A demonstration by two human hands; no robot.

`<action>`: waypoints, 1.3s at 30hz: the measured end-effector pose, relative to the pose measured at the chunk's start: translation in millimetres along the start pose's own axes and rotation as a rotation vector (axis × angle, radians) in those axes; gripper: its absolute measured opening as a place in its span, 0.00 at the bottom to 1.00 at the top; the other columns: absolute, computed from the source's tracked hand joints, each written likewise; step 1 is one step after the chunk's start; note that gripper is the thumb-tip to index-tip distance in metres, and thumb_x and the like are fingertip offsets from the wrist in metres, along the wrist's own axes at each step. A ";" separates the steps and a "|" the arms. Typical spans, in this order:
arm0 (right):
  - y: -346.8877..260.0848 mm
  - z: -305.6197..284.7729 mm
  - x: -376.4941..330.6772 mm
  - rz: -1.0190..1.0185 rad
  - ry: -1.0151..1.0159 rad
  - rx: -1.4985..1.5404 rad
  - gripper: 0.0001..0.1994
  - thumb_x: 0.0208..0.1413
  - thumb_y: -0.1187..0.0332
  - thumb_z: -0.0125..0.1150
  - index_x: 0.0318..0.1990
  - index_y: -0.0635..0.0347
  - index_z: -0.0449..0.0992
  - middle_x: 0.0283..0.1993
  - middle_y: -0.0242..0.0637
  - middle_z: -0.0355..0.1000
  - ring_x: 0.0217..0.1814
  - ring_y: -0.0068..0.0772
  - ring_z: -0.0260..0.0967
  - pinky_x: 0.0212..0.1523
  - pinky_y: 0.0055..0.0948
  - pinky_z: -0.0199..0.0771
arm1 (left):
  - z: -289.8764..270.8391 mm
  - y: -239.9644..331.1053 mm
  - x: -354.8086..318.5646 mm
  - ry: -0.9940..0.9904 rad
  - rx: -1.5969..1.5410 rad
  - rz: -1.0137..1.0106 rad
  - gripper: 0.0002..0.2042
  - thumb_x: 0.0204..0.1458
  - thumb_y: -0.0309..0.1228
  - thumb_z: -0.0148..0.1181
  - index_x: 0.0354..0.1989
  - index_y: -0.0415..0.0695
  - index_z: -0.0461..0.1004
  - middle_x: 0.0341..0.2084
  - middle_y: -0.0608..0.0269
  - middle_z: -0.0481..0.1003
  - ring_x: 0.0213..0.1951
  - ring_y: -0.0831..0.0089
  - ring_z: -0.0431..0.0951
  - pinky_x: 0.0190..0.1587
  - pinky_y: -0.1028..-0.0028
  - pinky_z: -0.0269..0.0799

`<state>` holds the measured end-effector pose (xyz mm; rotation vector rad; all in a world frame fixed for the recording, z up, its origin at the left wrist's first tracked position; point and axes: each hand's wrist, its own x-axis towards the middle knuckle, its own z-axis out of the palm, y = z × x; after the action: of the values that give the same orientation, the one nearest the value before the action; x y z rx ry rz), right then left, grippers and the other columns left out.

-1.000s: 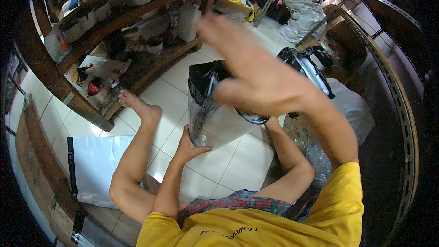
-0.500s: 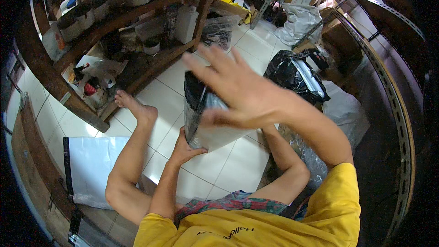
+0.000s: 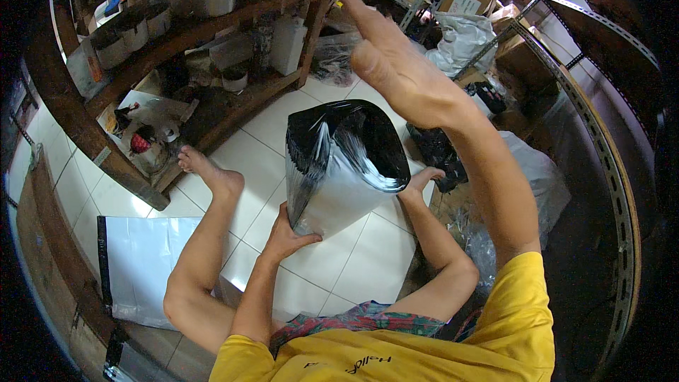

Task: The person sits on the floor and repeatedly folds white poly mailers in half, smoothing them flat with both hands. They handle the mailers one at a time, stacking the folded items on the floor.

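A bent stack of plastic mailing bags (image 3: 346, 198), silvery white outside with black upper edges, stands on end between my legs. Its many thin layers show along the left side, and the black top curves round into a loop. My left hand (image 3: 286, 239) grips the stack low on its near left side, thumb across the front and fingers behind, partly hidden. Above and to the right of the stack, my right hand (image 3: 410, 78) is raised in the air. Its fingers are stretched out and seen edge-on, apart from the stack, with nothing in them.
A flat white mailing bag (image 3: 145, 262) with a black edge lies left of my leg. Wooden shelving (image 3: 212, 106) with pots stands at far left. Black plastic (image 3: 438, 152), clear plastic wrap (image 3: 530, 177) and a metal rack (image 3: 601, 148) are on the right.
My right hand has swung up and to the right from over the stack, uncovering its black top. My left hand keeps its grip in nearly the same place.
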<state>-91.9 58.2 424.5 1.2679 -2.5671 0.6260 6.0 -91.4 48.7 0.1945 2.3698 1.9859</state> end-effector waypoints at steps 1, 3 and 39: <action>-2.9 -1.4 0.1 0.024 0.006 0.052 0.47 0.60 0.34 0.43 0.71 0.69 0.51 0.66 0.67 0.60 0.71 0.65 0.55 0.70 0.61 0.48 | 3.0 0.0 0.1 0.009 0.013 0.015 0.55 0.26 0.44 0.84 0.62 0.31 0.56 0.53 0.42 0.70 0.57 0.54 0.71 0.61 0.64 0.66; 13.5 42.5 -7.3 -0.113 -0.179 -0.257 0.46 0.60 0.36 0.44 0.69 0.73 0.52 0.63 0.68 0.62 0.69 0.66 0.57 0.67 0.54 0.55 | 5.6 7.4 -0.8 -0.001 0.027 -0.011 0.54 0.27 0.44 0.84 0.61 0.31 0.57 0.52 0.43 0.71 0.57 0.55 0.72 0.61 0.64 0.67; -1.0 -3.9 -39.9 -0.066 -0.022 -0.169 0.46 0.60 0.37 0.46 0.74 0.65 0.46 0.74 0.63 0.46 0.78 0.60 0.42 0.74 0.63 0.35 | 9.7 6.0 6.7 -0.014 -0.019 -0.009 0.52 0.29 0.42 0.82 0.62 0.36 0.56 0.56 0.46 0.68 0.60 0.53 0.68 0.64 0.62 0.62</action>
<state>-66.9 87.5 413.7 1.3021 -2.5224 0.3750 0.9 -80.1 53.2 0.1952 2.3388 1.9953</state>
